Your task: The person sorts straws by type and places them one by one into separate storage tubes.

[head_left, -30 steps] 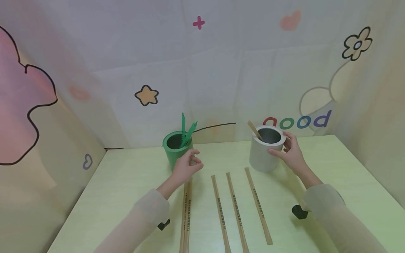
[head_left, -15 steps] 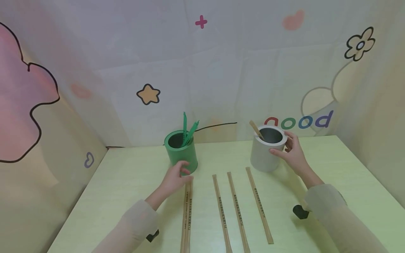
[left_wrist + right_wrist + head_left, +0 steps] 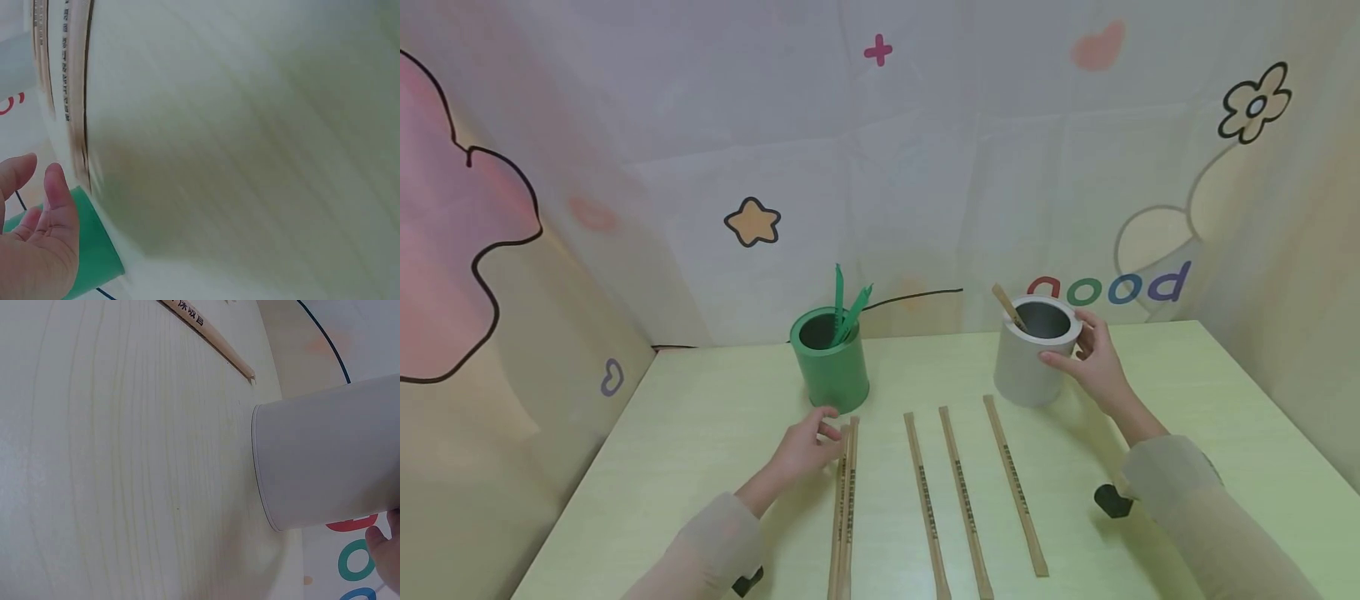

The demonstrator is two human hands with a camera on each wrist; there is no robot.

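My left hand [image 3: 805,446] hovers by the far ends of two brown paper-wrapped straws [image 3: 844,508] lying side by side. In the left wrist view its thumb and index finger [image 3: 57,184] stand apart, with nothing between them. Just beyond it a green pen holder [image 3: 831,371] stands upright with green-wrapped sticks [image 3: 850,317] in it. My right hand [image 3: 1097,362] holds the white pen holder [image 3: 1030,367] by its right side near the rim, thumb in front and fingers round the side. One brown straw [image 3: 1007,306] leans inside that holder.
Three more brown straws, a left one [image 3: 927,504], a middle one [image 3: 966,504] and a right one [image 3: 1015,487], lie spaced apart on the pale table [image 3: 700,417]. A printed cloth [image 3: 910,183] hangs behind the table.
My left hand has moved down and left from in front of the green pen holder to beside the paired straws. The right hand stays on the white pen holder.
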